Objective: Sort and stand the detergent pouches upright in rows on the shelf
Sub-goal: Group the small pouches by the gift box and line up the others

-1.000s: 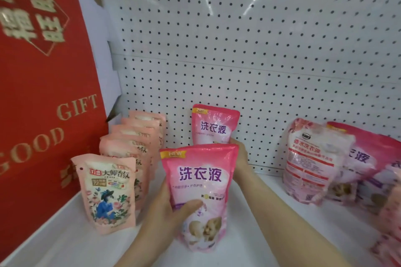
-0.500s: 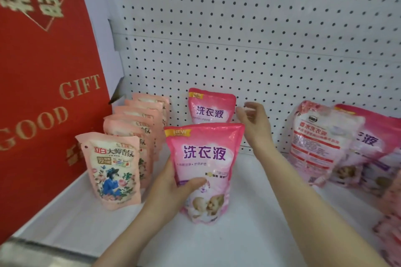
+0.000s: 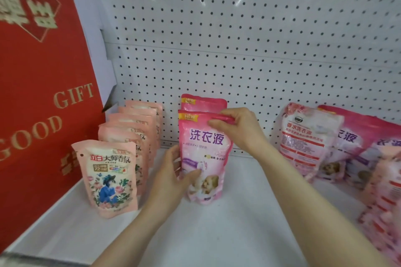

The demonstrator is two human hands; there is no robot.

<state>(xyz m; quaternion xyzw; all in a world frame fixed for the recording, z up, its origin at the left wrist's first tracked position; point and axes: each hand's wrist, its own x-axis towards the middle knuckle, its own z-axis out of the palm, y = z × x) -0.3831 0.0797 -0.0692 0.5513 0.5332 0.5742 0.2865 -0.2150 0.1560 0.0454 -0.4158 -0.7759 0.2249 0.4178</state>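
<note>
Two hands steady the front pink pouch [image 3: 206,149], upright on the shelf [image 3: 217,234] just before the rear pouch [image 3: 201,102]; the left hand [image 3: 171,175] curls round its lower side; the right hand [image 3: 236,128] pinches its top seal; soft, sloshy and probably slippery, it should handle best by seal and base.

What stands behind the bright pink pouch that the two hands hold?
A second bright pink pouch; only its top edge with a NEW mark shows. The held pouch covers the rest of it. Farther back is the white pegboard.
</note>
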